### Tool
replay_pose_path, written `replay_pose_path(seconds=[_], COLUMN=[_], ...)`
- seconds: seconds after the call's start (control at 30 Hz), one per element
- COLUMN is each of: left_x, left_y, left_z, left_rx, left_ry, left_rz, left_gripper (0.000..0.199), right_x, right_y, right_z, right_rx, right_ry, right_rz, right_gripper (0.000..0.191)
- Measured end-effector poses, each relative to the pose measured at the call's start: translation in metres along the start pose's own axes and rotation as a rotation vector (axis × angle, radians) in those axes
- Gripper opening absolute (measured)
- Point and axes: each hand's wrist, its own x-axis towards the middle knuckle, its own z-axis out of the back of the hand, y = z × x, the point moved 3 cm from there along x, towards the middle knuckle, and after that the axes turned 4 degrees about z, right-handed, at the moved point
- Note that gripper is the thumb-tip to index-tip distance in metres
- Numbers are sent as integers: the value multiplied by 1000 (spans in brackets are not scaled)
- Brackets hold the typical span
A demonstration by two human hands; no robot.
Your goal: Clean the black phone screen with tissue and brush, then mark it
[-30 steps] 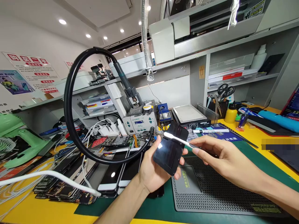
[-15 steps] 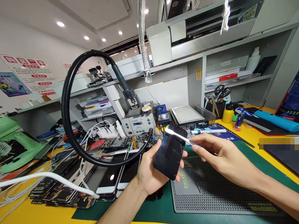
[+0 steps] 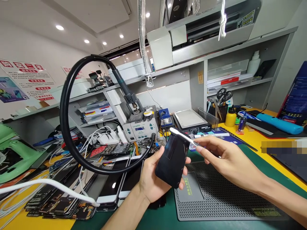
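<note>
A crowded yellow desk [image 3: 59, 222], with the left fingers [image 3: 181, 184] and right fingers [image 3: 207, 155] both occupied above it.
A thick black hose [image 3: 64, 121] loops to the left of the left fingers; a gray perforated mat [image 3: 225, 198] lies below the right fingers; a boxy soldering station [image 3: 141, 129] stands beyond the left ones, with white-edged phones [image 3: 112, 182] to their left. A black phone-shaped panel [image 3: 171, 164] rests tilted in the left fingers, wrapped around its edges. The right fingers pinch a white-headed tool [image 3: 184, 135], its head at the panel's far end; contact is unclear.
</note>
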Motion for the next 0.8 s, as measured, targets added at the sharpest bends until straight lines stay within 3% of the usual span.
replay_pose_path(seconds=[0.8], left_x=[-2], left_y=[-1], left_z=[-2], left_rx=[0], left_ry=[-1], left_rz=[17], left_gripper=[68], right_x=[2], right_y=[-7], right_z=[7], right_rx=[-31], right_ry=[-73], right_rz=[-122], right_gripper=[36])
